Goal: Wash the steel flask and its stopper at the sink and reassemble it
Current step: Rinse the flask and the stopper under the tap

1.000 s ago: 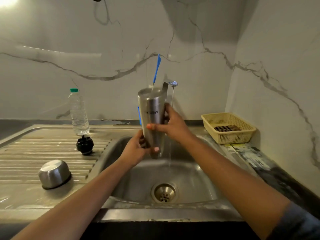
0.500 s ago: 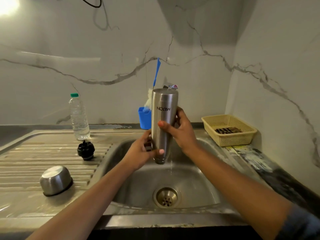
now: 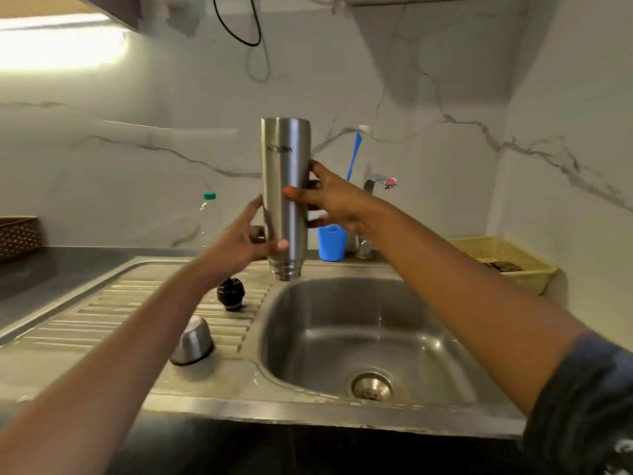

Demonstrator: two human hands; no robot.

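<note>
The steel flask (image 3: 285,186) is upside down, its threaded mouth pointing down above the left rim of the sink basin (image 3: 308,323). My left hand (image 3: 245,243) grips its lower part near the neck. My right hand (image 3: 330,200) grips its middle from the right, thumb across the front. The black stopper (image 3: 231,293) stands on the ribbed drainboard (image 3: 113,310) below my left wrist. The flask's steel cap (image 3: 192,341) lies mouth-down on the drainboard, nearer to me.
The tap (image 3: 376,182) stands behind the basin with a thin stream of water falling from it. A blue cup (image 3: 331,245) holding a blue-handled brush, a clear plastic bottle (image 3: 207,214), a yellow basket (image 3: 507,262) at right, a brown basket (image 3: 17,234) at far left.
The inverted flask has gone up and to the left, away from the tap's stream, with both hands still on it. The camera has tilted up and to the left.
</note>
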